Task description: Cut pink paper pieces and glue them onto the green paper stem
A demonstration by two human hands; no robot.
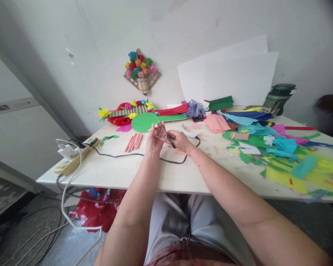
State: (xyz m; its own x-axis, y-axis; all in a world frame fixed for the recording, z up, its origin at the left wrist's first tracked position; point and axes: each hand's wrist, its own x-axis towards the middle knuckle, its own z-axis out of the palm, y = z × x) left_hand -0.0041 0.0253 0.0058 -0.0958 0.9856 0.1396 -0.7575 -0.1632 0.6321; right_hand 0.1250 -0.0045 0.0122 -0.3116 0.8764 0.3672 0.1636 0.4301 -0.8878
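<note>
Both my hands are raised above the white table [119, 173], close together. My right hand [180, 142] is closed around a pair of scissors [166, 135], whose blades point up and left. My left hand [154, 138] pinches a small pink piece [153, 126] at its fingertips, right beside the blades. A green paper circle [143, 122] lies just behind the hands. Several pink rolled paper sticks [133, 142] lie to the left. A white glue gun [189, 133] with a black cord lies behind my right hand.
Coloured paper scraps [280, 151] cover the table's right half. A power strip [73, 160] with plugs sits at the left edge. Paper flower crafts [127, 111] lie against the wall, one [141, 72] hangs on it. White sheets [233, 79] lean at the back, beside a green jug [279, 98].
</note>
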